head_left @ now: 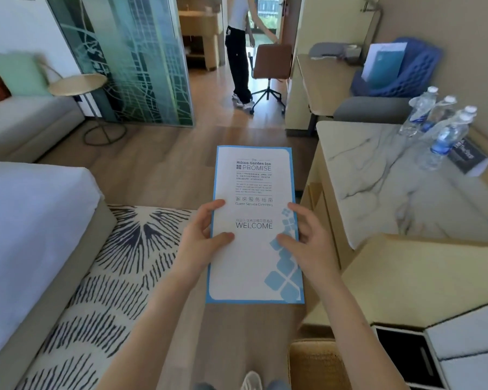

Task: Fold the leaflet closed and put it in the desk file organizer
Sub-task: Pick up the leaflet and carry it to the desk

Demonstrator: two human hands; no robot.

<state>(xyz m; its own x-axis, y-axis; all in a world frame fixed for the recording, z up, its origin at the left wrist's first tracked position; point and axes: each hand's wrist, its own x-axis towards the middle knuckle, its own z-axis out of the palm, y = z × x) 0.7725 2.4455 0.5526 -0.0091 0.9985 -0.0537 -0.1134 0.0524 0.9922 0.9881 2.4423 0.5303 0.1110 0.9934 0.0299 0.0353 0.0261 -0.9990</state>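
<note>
The tall white leaflet with a blue border and blue square motifs (254, 220), printed with "WELCOME", is folded shut and held cover-up in the air above the wooden floor (181, 164), between both hands. The left hand (200, 235) pinches its left edge, thumb on the cover and fingers curled at the edge; the right hand (304, 237) grips the right edge the same way, thumb lying across the blue squares. The blue perforated plastic file organizer (406, 71) stands well apart, far ahead on the right, on the light wooden table (321, 85) against the wall, with a white and teal folder (383, 63) already upright in it. Between the leaflet and the organizer lies a white marble-patterned counter (378, 178), whose far right corner carries four clear water bottles with blue labels (439, 128) and a dark card (468, 159). Beyond the table's near end a brown swivel chair (271, 68) stands in the passage, and a person in dark trousers (237, 52) stands beside it, touching its back. To the left are a white bed (26, 235), a black-and-white patterned rug (119, 263), and a round gold side table (79, 83) near a frosted glass partition (133, 57).
</note>
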